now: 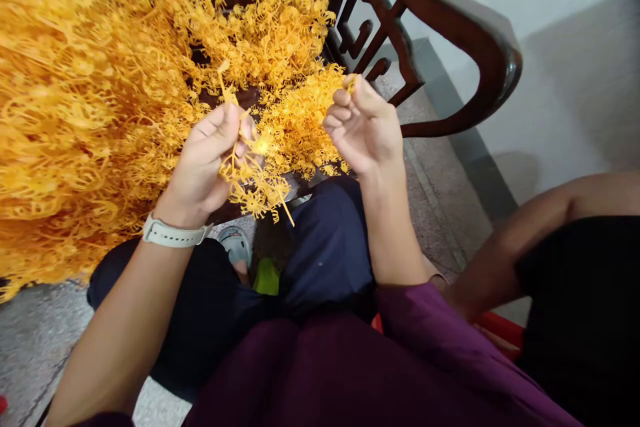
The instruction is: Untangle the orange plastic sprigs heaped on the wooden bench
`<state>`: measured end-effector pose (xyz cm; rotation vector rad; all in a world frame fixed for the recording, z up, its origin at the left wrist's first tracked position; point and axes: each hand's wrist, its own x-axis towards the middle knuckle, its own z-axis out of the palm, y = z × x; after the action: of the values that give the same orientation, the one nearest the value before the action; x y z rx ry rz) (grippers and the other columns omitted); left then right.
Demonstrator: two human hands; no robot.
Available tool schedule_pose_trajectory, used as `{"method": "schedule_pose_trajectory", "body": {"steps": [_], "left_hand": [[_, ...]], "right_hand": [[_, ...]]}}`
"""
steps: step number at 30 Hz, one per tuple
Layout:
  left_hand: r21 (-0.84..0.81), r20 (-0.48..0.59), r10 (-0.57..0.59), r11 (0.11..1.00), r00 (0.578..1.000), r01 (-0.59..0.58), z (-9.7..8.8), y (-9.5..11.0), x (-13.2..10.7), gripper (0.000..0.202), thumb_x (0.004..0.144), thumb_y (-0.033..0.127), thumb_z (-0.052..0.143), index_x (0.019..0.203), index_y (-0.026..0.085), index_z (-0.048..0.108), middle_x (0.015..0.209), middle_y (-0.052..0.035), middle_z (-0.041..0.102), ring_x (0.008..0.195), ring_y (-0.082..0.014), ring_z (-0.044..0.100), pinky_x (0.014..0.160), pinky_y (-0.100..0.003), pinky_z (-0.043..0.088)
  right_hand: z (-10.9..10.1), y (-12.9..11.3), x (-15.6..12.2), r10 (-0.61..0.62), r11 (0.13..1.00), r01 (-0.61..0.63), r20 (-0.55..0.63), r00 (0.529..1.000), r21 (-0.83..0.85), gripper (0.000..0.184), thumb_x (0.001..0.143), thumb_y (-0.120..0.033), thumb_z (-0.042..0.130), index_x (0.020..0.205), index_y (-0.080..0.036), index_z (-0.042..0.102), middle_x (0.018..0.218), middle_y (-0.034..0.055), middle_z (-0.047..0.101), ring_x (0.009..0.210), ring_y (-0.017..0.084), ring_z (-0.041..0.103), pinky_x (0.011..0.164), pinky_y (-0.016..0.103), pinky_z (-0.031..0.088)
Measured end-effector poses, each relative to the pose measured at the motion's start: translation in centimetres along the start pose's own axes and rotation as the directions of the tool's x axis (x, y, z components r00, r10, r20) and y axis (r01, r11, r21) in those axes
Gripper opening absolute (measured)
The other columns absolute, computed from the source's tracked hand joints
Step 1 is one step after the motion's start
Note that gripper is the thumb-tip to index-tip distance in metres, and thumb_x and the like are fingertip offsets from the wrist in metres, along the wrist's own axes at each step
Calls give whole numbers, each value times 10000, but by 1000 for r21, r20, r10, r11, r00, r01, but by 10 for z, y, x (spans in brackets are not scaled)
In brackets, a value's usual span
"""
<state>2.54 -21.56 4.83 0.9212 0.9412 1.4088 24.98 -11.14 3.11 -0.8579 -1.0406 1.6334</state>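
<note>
Over my lap, my left hand (205,160) has its fingers clamped on a curly orange sprig (253,183), whose thin stalk hangs down towards my knee. Behind it spreads a heap of orange sprigs (90,100). My right hand (363,127) is curled closed, fingertips pinching a small orange bit (351,85). A dark wooden armrest (450,20) curves just beyond; another person's arm (525,240) lies near my right elbow.
</note>
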Motion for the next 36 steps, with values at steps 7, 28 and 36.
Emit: {"method": "schedule_pose_trajectory", "body": {"steps": [7, 28, 36], "left_hand": [[89, -114, -30, 995, 993, 40, 1, -21, 5, 446, 984, 608, 738, 905, 176, 659, 861, -48, 588, 800, -173, 652, 645, -245, 443], [257, -43, 334, 915, 942, -312, -12, -34, 6, 323, 894, 559, 864, 887, 252, 764, 909, -36, 729, 849, -174, 693, 795, -317, 581], [377, -44, 375, 864, 926, -332, -10, -44, 7, 388, 1004, 601, 720, 867, 239, 701, 817, -17, 636, 736, -153, 641, 698, -310, 527]], "right_hand": [[-71, 32, 46, -98, 957, 50, -156, 983, -284, 462, 817, -639, 772, 1045, -272, 608, 1047, 64, 650, 952, 205, 665, 723, 315, 544], [61, 31, -32, -123, 931, 207, 278, 953, -299, 313, 951, -469, 793, 905, -213, 619, 785, -22, 622, 656, 93, 532, 619, 248, 462], [60, 29, -31, -70, 971, 123, 252, 965, -203, 182, 964, -329, 684, 867, -221, 575, 755, -36, 618, 592, 81, 535, 588, 231, 455]]}}
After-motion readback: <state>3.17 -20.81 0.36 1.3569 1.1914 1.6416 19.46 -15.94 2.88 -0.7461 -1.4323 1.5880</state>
